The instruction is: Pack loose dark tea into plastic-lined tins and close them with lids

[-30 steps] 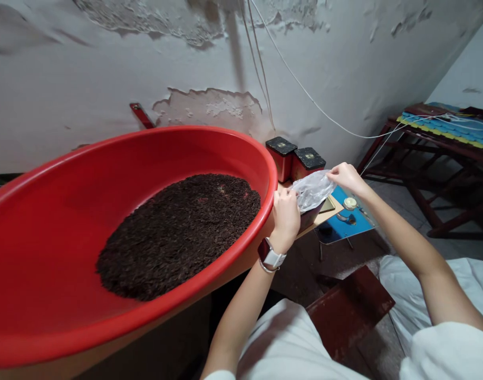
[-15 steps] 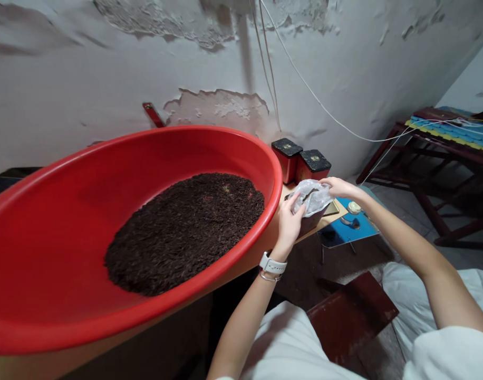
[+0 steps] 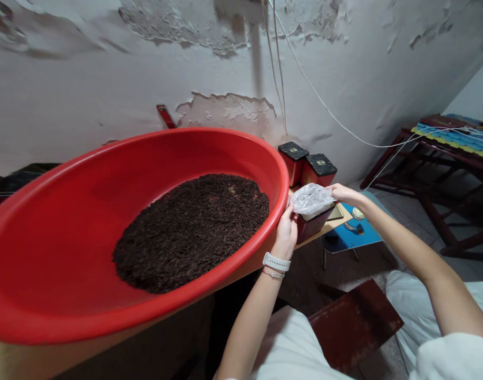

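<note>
A large red basin [image 3: 59,311] tilts toward me with a heap of dark loose tea leaves [image 3: 194,227] inside. Just right of its rim stands an open red tin [image 3: 313,224] lined with a clear plastic bag [image 3: 310,198]. My left hand [image 3: 286,232], with a white watch on the wrist, pinches the bag's near left edge against the tin. My right hand [image 3: 344,194] grips the bag's far right edge. The bag lies folded over the tin's mouth.
Two closed red tins with black lids [image 3: 307,163] stand against the peeling wall behind. A small wooden board [image 3: 340,219] and a blue stool [image 3: 358,235] with small items sit under the tin. A dark wooden rack [image 3: 443,158] is at right. White cords hang from the wall.
Both hands have pressed the plastic bag down, flattening it over the tin's mouth; it was held raised and open before. The camera has shifted slightly to the left.
</note>
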A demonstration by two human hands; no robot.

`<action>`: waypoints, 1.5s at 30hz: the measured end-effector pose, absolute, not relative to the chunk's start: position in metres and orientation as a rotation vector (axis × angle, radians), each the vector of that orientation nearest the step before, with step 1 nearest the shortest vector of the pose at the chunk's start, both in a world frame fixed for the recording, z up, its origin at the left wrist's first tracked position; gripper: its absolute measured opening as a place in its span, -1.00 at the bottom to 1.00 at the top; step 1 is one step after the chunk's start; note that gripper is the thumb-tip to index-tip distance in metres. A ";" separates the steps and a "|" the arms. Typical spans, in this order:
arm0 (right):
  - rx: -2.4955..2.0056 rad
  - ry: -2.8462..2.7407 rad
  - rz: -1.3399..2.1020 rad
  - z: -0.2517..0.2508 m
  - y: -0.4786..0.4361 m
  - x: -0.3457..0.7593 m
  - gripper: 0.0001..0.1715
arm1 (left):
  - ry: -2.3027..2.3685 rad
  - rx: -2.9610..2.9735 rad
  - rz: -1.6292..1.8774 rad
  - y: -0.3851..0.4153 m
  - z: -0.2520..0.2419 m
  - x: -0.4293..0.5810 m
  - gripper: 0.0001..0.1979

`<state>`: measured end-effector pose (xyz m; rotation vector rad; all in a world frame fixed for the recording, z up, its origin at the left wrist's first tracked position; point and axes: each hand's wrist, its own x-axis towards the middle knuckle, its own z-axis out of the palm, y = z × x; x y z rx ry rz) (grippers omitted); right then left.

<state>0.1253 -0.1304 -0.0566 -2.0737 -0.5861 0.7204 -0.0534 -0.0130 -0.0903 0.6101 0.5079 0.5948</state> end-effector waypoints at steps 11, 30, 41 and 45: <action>-2.081 -0.469 0.534 -0.081 -0.131 0.121 -0.91 | 0.560 0.583 0.677 -0.010 -0.103 -0.035 -0.89; -1.593 -0.392 -0.134 -0.095 -0.122 0.097 -0.44 | 0.414 1.165 0.629 -0.032 -0.089 -0.074 -0.79; -1.646 -0.630 -0.280 -0.069 -0.136 0.091 -0.45 | 0.454 1.857 0.484 -0.011 -0.056 -0.069 -0.90; -1.548 -0.553 -0.219 -0.056 -0.140 0.097 -0.58 | 0.482 2.019 0.552 -0.009 -0.047 -0.073 -0.95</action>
